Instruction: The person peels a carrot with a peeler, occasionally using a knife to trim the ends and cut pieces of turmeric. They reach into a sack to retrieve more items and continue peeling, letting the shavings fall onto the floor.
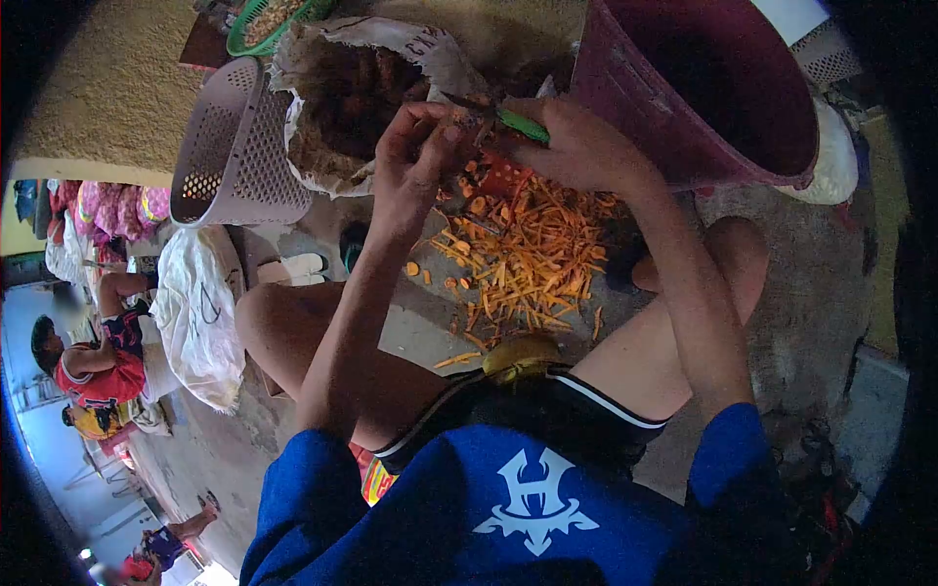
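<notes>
My right hand [581, 145] is closed around the green handle of a knife [524, 126], its dark blade pointing left. My left hand [415, 151] pinches what looks like a carrot [469, 119], brownish and partly hidden by the fingers, close to the blade. Beneath both hands, a heap of orange peel strips and round cut ends [528, 254] covers the floor between my legs. Behind my left hand stands an open woven sack [430, 44] with brown, earthy roots [376, 83] inside.
A large maroon tub [625, 107] stands at the right, near my right hand. Left of the sack is a perforated grey-mauve basket [234, 146]. A green basket [278, 24] lies behind it. A white sack [200, 313] and a seated person in red [103, 376] are farther left.
</notes>
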Tool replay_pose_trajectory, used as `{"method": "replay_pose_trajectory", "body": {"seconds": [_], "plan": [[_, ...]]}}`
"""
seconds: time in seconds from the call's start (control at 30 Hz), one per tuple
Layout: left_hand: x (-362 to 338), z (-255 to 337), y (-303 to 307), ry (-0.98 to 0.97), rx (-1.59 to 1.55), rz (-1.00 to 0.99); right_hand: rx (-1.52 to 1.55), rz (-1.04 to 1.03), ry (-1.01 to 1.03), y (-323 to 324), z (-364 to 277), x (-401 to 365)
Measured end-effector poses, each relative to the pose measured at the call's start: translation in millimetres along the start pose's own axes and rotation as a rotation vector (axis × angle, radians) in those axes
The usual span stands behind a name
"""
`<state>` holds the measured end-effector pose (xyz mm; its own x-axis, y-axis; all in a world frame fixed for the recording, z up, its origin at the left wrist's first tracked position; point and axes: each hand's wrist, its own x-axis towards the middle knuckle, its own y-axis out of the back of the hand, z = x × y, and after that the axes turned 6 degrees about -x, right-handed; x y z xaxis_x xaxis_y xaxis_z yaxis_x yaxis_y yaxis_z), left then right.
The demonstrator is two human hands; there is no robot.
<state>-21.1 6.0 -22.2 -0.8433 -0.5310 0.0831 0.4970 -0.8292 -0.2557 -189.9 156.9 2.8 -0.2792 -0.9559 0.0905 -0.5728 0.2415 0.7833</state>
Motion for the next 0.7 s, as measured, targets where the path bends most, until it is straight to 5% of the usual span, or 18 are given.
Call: {"method": "replay_pose_trajectory", "body": {"seconds": [0.17,0.3,0.37,0.4,0.47,0.6,0.7], "plan": [[0.3,-0.9,4.0,-0.122,-0.082,-0.093,-0.105,0.177,0.174,-9.9,5.4,-3.1],[-11.8,11.3,13.3,-0.061,-0.042,-0.118,-0.161,0.064,0.22,-16.2,46.7,3.0],[-11.8,15.4,20.6,-0.068,-0.09,-0.246,-0.25,0.021,-0.163,-18.3,82.9,11.0],[-9.9,17.3,20.7,-0.07,-0.088,-0.245,-0.251,0.023,-0.16,-14.4,83.4,10.8],[-10.1,19.1,17.0,-0.034,0.051,-0.037,-0.159,0.014,-0.326,3.2,74.0,5.6],[-6.3,27.4,12.7,-0.028,0.196,0.026,-0.215,0.053,-0.245,20.8,42.8,-6.3],[-4.6,17.1,12.4,0.099,-0.212,0.052,-0.13,0.239,-0.122,19.9,24.2,-4.5]]}}
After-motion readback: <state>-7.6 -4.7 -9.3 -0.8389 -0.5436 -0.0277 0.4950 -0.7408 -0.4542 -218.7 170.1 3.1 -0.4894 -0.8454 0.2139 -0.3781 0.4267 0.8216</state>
